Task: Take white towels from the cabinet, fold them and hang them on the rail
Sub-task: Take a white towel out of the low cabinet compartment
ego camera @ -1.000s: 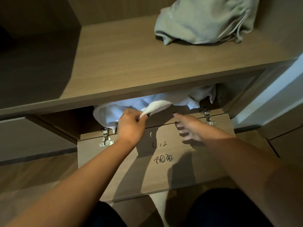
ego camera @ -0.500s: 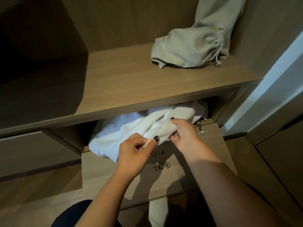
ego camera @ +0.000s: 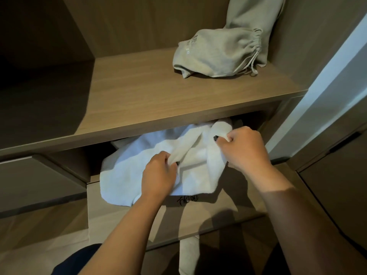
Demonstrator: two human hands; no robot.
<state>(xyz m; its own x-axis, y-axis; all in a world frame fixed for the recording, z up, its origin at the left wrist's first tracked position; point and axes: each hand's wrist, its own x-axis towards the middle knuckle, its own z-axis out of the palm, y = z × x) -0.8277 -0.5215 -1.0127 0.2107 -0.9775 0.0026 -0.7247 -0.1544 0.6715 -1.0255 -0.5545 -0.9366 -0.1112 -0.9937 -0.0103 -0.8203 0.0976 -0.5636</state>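
The white towel (ego camera: 127, 175) was a soft, crumpled mass of thick cloth, half drawn out of the low compartment under the wooden shelf (ego camera: 151, 100) and spilling over the dropped-down flap door (ego camera: 123, 217) in front of it. The left hand (ego camera: 158, 173) gripped a bunched fold near the towel's middle, fingers curled tight round the cloth; the right hand (ego camera: 244, 147) pinched a raised edge farther right and higher, a dark-painted thumbnail pressed against the fabric. The flap's pale wood carried black handwritten marks (ego camera: 187, 199), partly covered by the towel's lower edge. On the shelf above lay a grey-green drawstring garment (ego camera: 218, 54), one part rising against the cabinet's back wall. A pale wall edge (ego camera: 325, 92) stood to the right
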